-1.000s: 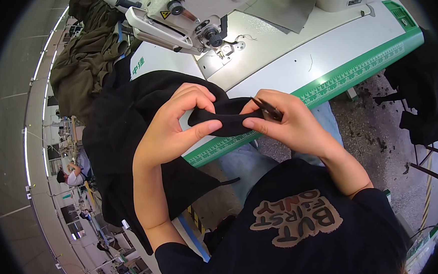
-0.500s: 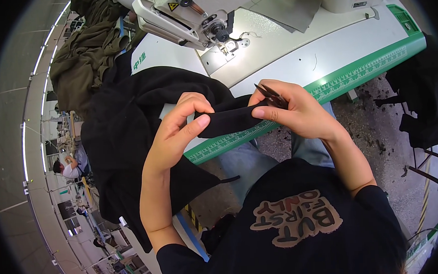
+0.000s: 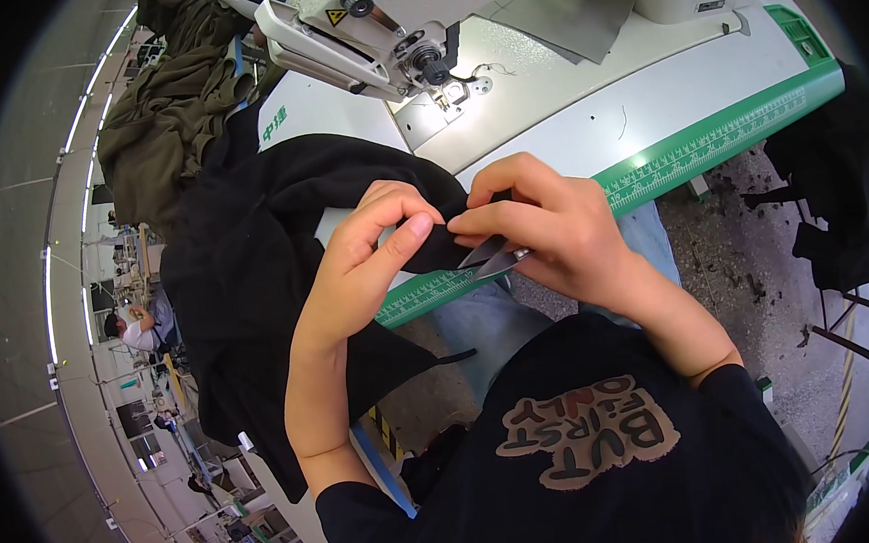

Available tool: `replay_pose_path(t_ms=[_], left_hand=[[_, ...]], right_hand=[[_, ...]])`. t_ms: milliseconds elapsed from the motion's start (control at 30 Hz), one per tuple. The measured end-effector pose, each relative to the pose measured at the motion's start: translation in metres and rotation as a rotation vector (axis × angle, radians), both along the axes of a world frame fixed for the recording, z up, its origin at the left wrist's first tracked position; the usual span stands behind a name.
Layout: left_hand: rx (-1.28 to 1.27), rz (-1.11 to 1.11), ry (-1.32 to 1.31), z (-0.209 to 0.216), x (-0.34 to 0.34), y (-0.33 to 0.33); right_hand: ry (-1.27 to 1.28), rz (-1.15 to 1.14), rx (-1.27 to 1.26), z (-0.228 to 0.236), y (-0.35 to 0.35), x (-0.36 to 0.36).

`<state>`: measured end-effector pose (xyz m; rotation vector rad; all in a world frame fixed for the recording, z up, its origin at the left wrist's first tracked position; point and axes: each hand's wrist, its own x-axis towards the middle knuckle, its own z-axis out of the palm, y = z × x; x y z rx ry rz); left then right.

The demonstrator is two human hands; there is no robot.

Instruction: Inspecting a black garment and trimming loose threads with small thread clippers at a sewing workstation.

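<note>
A black garment point(image 3: 244, 243) lies bunched across the front of the sewing table and hangs over its edge. My left hand point(image 3: 369, 265) pinches an edge of this cloth between thumb and fingers. Close beside it, the fingertips of my right hand point(image 3: 551, 229) are drawn together at the cloth, almost touching the left fingertips. Thread snips point(image 3: 494, 260) are tucked in the right hand, their dark blades pointing left below the fingers. Whatever the right fingertips pinch is too small to make out.
A white sewing machine point(image 3: 370, 36) stands beyond my hands, its needle area lit. A green ruler strip point(image 3: 715, 140) edges the white table point(image 3: 536, 136). Olive garments point(image 3: 171, 118) are heaped at the far left. Black cloth point(image 3: 827, 188) hangs at the right. Another person point(image 3: 145, 329) sits far left.
My right hand has turned over and moved left to the left fingertips, its snips swinging from pointing up to pointing left. The cloth strip stretched between the hands is no longer held taut.
</note>
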<state>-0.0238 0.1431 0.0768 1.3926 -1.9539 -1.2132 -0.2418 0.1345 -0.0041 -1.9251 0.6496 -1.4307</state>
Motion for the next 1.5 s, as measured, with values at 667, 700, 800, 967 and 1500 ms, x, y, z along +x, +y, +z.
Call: replay_pose_path(t_ms=[667, 700, 800, 967, 1500], left_hand=[[-0.043, 0.024, 0.11, 0.009, 0.002, -0.007], [-0.07, 0.051, 0.095, 0.011, 0.005, -0.007], [-0.209, 0.021, -0.055, 0.017, 0.009, -0.01], [-0.539, -0.174, -0.528, 0.022, 0.002, -0.023], [-0.34, -0.019, -0.17, 0.03, -0.008, -0.024]], right_hand=[[-0.008, 0.224, 0.548, 0.004, -0.001, -0.008], [-0.014, 0.268, 0.68, 0.004, -0.004, -0.012], [-0.044, 0.346, 0.773, -0.004, -0.012, -0.019], [-0.24, 0.504, 0.551, -0.019, -0.017, -0.023], [-0.056, 0.393, 0.41, -0.031, -0.038, -0.043]])
